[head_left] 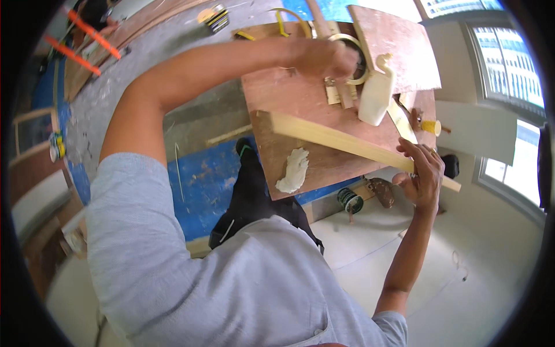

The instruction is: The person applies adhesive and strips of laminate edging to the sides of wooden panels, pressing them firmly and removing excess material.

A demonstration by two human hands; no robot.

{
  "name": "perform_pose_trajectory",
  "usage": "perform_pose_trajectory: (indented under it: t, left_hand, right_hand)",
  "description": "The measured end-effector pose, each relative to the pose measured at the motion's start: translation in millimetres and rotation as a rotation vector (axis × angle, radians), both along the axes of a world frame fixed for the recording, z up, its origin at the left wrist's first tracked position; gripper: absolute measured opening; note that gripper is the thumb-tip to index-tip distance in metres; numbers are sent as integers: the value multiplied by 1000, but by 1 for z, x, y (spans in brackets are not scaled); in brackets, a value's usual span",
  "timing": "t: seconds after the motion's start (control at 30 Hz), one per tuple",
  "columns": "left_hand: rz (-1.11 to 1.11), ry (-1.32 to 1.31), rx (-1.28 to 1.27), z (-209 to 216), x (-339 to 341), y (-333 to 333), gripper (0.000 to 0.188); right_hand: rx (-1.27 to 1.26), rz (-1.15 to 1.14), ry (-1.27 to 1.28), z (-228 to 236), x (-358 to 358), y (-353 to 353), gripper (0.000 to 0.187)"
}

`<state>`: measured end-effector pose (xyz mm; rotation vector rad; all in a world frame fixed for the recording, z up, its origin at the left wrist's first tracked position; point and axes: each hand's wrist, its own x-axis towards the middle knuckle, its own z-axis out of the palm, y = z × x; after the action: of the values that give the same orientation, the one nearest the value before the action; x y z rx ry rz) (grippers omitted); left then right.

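Observation:
A long pale wooden strip (335, 139) lies slantwise across a reddish plywood worktop (324, 124). My right hand (425, 176) grips it near its right end, with fingers over the far side and the thumb at the near side. My left hand (329, 58) is smeared by motion above the far part of the worktop, in front of a round ring-shaped item (365, 68). Its fingers are too blurred to show a hold. A white plastic bottle (376, 98) with a bent nozzle stands to its right. Closer to me lies a crumpled whitish rag (295, 170).
A plywood panel (399, 49) rests at the worktop's far right. Beside the right edge is a yellow cylinder (430, 127). On the floor stand a dark paint can (350, 199) and a black-and-yellow tub (217, 20). Orange legs (95, 34) stand far left; blue sheeting (202, 179) covers some floor.

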<state>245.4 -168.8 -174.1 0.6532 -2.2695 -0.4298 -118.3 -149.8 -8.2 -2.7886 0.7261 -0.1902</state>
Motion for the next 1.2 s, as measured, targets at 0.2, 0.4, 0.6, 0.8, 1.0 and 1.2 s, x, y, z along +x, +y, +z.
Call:
perform_pose_trajectory:
  t: [0.2,0.4,0.6,0.8,1.0,1.2]
  left_hand:
    - [616,605,468,71,71,64,25]
    - [889,1732,209,-22,64,287,20]
    - [1055,2545,11,-107,-145,457,11]
    - [779,2739,-82,-163,-282,476,23]
    - [421,2470,262,-119,-267,476,41]
    - [505,2311,482,-87,-235,441,31]
  right_hand:
    - [-42,102,34,0,-3,4,96]
    - [26,92,70,2,-10,7,92]
    - [34,336,76,5,59,45,91]
    - [-71,587,16,-4,160,87,84]
    - [24,435,227,4,192,113,50]
    - [120,397,214,1,198,96,37]
